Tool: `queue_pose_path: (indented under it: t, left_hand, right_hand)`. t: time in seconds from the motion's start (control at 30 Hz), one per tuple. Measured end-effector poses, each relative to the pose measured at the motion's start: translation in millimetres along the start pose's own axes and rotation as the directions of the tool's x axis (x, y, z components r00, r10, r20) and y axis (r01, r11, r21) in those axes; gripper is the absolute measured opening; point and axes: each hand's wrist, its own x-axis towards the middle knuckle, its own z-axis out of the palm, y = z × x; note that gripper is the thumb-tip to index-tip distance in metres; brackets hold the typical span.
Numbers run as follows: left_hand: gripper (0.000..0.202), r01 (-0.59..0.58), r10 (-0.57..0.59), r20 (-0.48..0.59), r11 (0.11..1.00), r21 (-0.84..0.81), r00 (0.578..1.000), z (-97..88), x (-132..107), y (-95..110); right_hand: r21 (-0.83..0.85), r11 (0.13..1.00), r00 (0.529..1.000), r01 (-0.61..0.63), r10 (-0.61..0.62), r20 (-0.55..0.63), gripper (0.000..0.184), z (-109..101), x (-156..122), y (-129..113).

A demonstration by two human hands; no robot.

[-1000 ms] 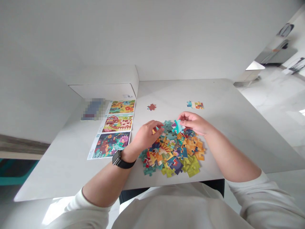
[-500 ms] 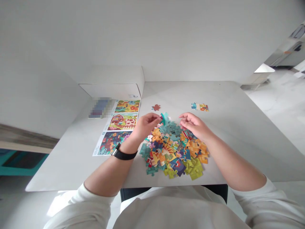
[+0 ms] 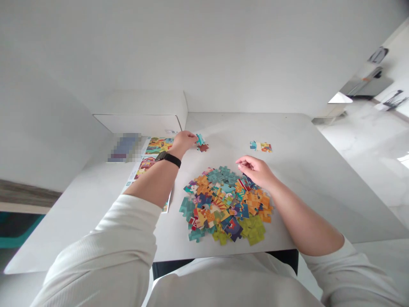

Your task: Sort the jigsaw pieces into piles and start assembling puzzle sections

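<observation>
A heap of colourful puzzle pieces [image 3: 223,202] lies on the white table [image 3: 303,170] in front of me. My left hand [image 3: 184,140] is stretched out to the far left of the heap and pinches a teal puzzle piece [image 3: 200,139] right above a reddish-brown piece [image 3: 203,148] on the table. My right hand [image 3: 255,169] hovers over the heap's far right edge with its fingers loosely curled and nothing visible in them. A black watch [image 3: 168,158] is on my left wrist.
A sheet with three puzzle pictures [image 3: 150,164] lies left of the heap, partly under my left arm. A white box [image 3: 143,113] stands at the back left against the wall. Two joined pieces [image 3: 261,147] lie apart at the back right.
The teal piece passed from my right hand to my left. My left hand then carried it away from the heap to the reddish-brown piece at the back. My right hand stayed over the heap.
</observation>
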Motion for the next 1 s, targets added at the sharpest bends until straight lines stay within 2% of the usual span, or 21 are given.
queue_pose_path:
  t: [0.13, 0.23, 0.33, 0.4, 0.47, 0.53, 0.63, 0.7, 0.8, 0.9, 1.0]
  left_hand:
    - [0.010, -0.051, 0.069, -0.079, 0.976, 0.212, 0.994, 1.1, -0.9, 6.7]
    - [0.012, -0.145, 0.166, -0.062, 0.954, 0.262, 0.984, -3.5, -27.2, 14.3]
    - [0.020, -0.276, 0.270, 0.058, 0.925, 0.262, 0.961, -3.3, -75.6, 20.3]
    - [0.026, -0.395, 0.358, 0.181, 0.882, 0.255, 0.916, 2.0, -110.3, 20.5]
    - [0.032, -0.434, 0.377, 0.233, 0.851, 0.296, 0.897, 10.5, -138.2, 16.9]
    - [0.035, -0.449, 0.377, 0.253, 0.811, 0.375, 0.891, 19.5, -155.0, 10.9]
    - [0.037, -0.459, 0.373, 0.272, 0.772, 0.439, 0.887, 28.5, -161.7, 2.3]
    - [0.037, -0.468, 0.381, 0.279, 0.784, 0.408, 0.882, 30.0, -159.9, -1.2]
    - [0.035, -0.450, 0.383, 0.261, 0.846, 0.285, 0.886, 27.6, -157.3, -3.4]
    - [0.025, -0.369, 0.339, 0.260, 0.926, 0.075, 0.904, 24.1, -158.5, -2.2]
    - [0.024, -0.266, 0.305, 0.274, 0.949, -0.171, 0.912, 21.6, -162.6, 3.9]
  right_hand:
    - [-0.099, 0.994, 0.998, 0.054, -0.055, -0.011, 0.017, -1.9, 0.9, 2.4]
    - [-0.203, 0.969, 0.990, 0.143, -0.139, 0.034, 0.015, -1.5, 0.5, 2.1]
    - [-0.312, 0.929, 0.979, 0.200, -0.179, 0.093, 0.014, 1.1, -0.5, 0.1]
    - [-0.366, 0.904, 0.974, 0.222, -0.190, 0.122, 0.014, 3.9, -0.9, -1.2]
    - [-0.397, 0.887, 0.970, 0.237, -0.193, 0.147, 0.015, 7.0, -1.2, -1.8]
    - [-0.410, 0.880, 0.968, 0.241, -0.190, 0.161, 0.016, 9.7, -1.5, -1.8]
    - [-0.412, 0.878, 0.967, 0.245, -0.192, 0.166, 0.015, 12.1, -2.2, -1.8]
    - [-0.405, 0.880, 0.967, 0.247, -0.197, 0.161, 0.015, 12.5, -2.6, -2.2]
    - [-0.383, 0.888, 0.966, 0.252, -0.211, 0.148, 0.015, 13.2, -3.1, -3.6]
    - [-0.336, 0.906, 0.965, 0.258, -0.227, 0.129, 0.016, 16.4, -3.7, -5.2]
    - [-0.219, 0.951, 0.975, 0.217, -0.200, 0.098, 0.019, 21.7, -5.5, -7.9]
